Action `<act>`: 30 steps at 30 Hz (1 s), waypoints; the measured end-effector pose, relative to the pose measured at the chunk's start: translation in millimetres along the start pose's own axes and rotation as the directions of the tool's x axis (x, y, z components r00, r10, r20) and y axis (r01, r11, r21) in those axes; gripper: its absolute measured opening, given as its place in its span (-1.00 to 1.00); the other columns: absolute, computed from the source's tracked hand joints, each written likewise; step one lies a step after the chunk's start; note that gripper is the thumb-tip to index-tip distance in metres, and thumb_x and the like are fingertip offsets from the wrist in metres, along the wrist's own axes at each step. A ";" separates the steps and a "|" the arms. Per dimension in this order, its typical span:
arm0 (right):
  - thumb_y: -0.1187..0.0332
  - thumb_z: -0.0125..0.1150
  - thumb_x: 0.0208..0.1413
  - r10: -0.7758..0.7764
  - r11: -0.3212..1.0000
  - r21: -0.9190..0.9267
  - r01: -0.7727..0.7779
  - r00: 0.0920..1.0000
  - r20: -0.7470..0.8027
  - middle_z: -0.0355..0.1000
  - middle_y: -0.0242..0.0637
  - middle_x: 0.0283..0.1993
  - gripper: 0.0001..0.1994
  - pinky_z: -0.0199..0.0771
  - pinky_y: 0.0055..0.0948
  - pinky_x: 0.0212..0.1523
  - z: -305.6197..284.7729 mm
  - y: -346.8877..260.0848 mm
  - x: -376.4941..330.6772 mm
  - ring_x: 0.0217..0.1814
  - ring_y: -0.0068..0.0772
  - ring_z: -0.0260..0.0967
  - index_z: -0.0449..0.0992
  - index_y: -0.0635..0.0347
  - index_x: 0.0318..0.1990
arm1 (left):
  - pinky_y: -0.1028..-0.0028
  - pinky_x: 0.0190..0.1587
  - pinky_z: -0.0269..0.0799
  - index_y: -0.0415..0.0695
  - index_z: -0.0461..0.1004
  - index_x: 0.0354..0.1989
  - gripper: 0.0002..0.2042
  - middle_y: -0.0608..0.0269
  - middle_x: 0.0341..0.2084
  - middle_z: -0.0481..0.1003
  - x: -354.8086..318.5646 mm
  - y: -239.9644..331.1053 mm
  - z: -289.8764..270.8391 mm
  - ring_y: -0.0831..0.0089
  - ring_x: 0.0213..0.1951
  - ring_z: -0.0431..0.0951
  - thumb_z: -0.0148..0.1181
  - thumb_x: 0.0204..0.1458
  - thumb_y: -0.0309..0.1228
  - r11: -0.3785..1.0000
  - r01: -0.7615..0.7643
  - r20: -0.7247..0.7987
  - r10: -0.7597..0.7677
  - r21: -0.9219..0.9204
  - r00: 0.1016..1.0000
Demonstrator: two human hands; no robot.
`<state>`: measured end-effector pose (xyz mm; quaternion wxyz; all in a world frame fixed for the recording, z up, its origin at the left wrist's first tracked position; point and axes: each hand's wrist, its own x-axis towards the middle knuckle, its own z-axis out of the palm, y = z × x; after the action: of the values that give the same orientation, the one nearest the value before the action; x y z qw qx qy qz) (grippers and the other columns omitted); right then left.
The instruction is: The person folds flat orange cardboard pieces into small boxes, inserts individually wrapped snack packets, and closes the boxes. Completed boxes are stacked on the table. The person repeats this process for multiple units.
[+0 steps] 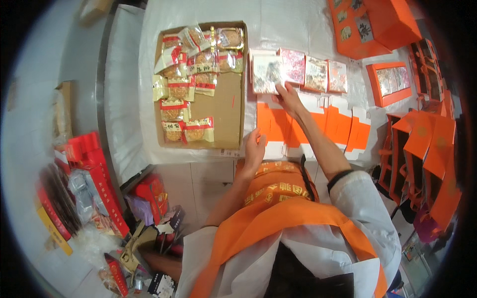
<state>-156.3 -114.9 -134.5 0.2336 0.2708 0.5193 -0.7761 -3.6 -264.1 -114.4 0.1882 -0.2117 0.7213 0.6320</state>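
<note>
Right hand (289,98): extended forward over the bench (298,30), grip pinching the lower edge of a pale patterned packet (266,73). Packet at the left end of a row of four, just beside a pink packet (293,66), then two further packets (316,73) and (338,76) to the right, overlapping slightly.

Left hand (254,146): fingers spread, resting flat on the left edge of a flat orange-and-white carton blank (318,126). Nothing pinched. Blank lying unfolded across the near part of the bench, directly below the packet row, passing under the right forearm.

Cardboard tray (226,109): left of both hands, touching the left end of the blank area. Filled in its upper and left parts with wrapped round cakes (174,109) in clear wrappers with red bands; lower right part bare.

Orange boxes (367,25): at the far right of the bench, lid up. Open orange box (390,82) holding packets, just right of the row. Folded orange cartons (427,154) stacked at the right edge.

Red boxes (94,169) and mixed clutter: on the floor at lower left, well apart from the hands.

Orange apron (278,208) and white sleeves in the foreground.
</note>
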 end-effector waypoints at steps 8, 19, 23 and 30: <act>0.23 0.00 0.18 -0.281 0.868 -0.456 0.194 0.951 -0.129 0.39 -0.31 -0.20 -0.62 0.41 -0.52 -0.30 -34.0 12.1 -8.6 -0.27 -0.49 0.35 0.30 0.29 0.05 | 0.33 0.06 0.25 -0.34 0.27 0.05 -0.59 -0.05 -0.02 0.32 -10.0 -24.4 8.1 0.21 0.05 0.32 -0.04 0.10 -0.31 0.993 0.042 0.029 -0.046 0.108 0.999; 0.49 0.09 -0.04 -0.466 0.129 -0.979 0.155 0.881 0.078 0.08 0.02 0.23 -0.47 0.06 -0.20 0.24 -149.5 112.9 -122.6 0.27 0.05 -0.01 0.17 0.37 0.15 | 0.24 0.01 0.23 -0.34 0.30 -0.08 -0.63 -0.16 -0.15 0.32 18.6 -47.2 132.5 0.02 -0.04 0.29 0.07 -0.06 -0.41 0.864 -0.149 0.120 0.104 0.481 0.987; 0.50 0.11 -0.06 -0.394 0.183 -0.972 0.149 0.917 0.066 0.00 -0.02 0.28 -0.41 0.06 -0.19 0.25 -153.2 111.1 -122.9 0.29 0.04 -0.05 0.11 0.36 0.18 | 0.25 0.03 0.20 -0.37 0.24 0.01 -0.55 -0.15 -0.14 0.28 19.0 -60.3 150.1 0.04 -0.04 0.26 0.09 -0.07 -0.41 0.918 -0.105 -0.040 0.130 0.383 0.991; 0.52 0.11 -0.10 -0.376 0.219 -0.950 0.221 0.918 0.127 -0.02 -0.03 0.30 -0.39 0.09 -0.19 0.24 -162.9 104.4 -125.3 0.30 0.05 -0.07 0.10 0.35 0.19 | 0.23 0.01 0.19 -0.27 0.19 0.14 -0.47 -0.15 -0.17 0.27 57.8 -44.3 162.8 0.02 -0.07 0.26 0.06 -0.07 -0.43 0.899 -0.127 -0.131 0.198 0.420 0.971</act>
<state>33.1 10.5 -173.5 0.1602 0.0224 0.9328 -0.3221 -27.4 -111.6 -203.6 0.1123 -0.1597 0.8660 0.4604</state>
